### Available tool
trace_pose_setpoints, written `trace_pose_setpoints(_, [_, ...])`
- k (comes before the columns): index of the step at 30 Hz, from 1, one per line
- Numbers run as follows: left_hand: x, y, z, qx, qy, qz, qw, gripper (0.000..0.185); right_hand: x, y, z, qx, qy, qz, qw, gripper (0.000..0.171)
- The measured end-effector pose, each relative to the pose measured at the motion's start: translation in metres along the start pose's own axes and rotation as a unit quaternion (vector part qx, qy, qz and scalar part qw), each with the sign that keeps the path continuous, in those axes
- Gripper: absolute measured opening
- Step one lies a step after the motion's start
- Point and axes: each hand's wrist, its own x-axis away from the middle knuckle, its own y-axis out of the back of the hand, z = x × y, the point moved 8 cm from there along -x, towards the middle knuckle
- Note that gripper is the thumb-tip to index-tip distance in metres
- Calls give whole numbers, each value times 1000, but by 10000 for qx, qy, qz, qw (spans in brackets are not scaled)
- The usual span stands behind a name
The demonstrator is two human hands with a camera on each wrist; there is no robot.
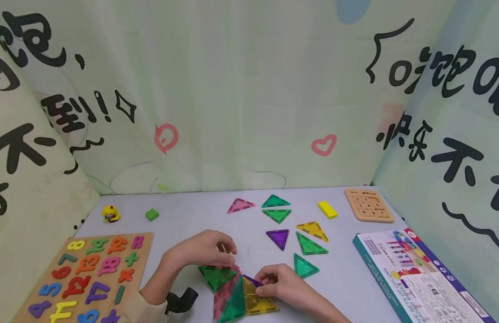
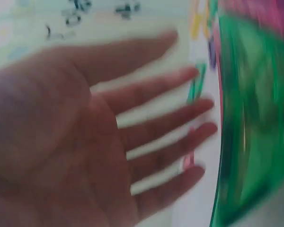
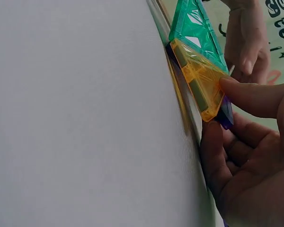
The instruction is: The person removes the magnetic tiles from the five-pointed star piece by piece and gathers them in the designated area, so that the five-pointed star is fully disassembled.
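Translucent triangular magnetic tiles stand joined in front of me: a dark green one (image 1: 215,277), a pink one (image 1: 225,297), a green one (image 1: 235,301) and a yellow one (image 1: 258,304). My right hand (image 1: 282,283) pinches the yellow tile (image 3: 197,78) between thumb and fingers, with a purple tile (image 3: 226,113) just behind it. Beside the upper left of the joined tiles is my left hand (image 1: 206,248). In the left wrist view this hand (image 2: 85,127) has its fingers straight and spread, apart from the green tile (image 2: 255,123), and holds nothing.
Loose triangular tiles lie behind, among them a purple tile (image 1: 278,238) and a pink tile (image 1: 240,205). On the left are a number board (image 1: 126,246), a green block (image 1: 151,214) and a small yellow figure (image 1: 110,214). A box (image 1: 423,278), wooden board (image 1: 368,205) and yellow block (image 1: 327,209) lie right.
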Motion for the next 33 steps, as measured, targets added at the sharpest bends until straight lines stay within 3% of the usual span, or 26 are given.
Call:
trace_pose_setpoints(2, [-2,-12,-16,69,-316,302,9990,16,0,1,-1,-61,10,8,10000,19])
trace_pose_setpoints(5, [-5,-31,-34,-210,-665,551,9960,17,1,2,0,-156,51,34,9999,20])
trace_pose_setpoints(10, [-11,-47,-48,-838,-879,230,9923,22,2,2,1,-223,167,87,9996,21])
trace_pose_setpoints(14, [-13,-50,-48,-846,-802,64,9932,21,2,2,0,-382,97,180,9991,21])
trace_pose_setpoints(25, [-15,-49,-46,-615,-881,17,9942,12,3,6,-5,-616,-114,270,9977,22])
trace_pose_setpoints(33, [-16,-47,-47,-738,-1038,-58,9918,15,1,6,-8,-711,-208,344,9967,23])
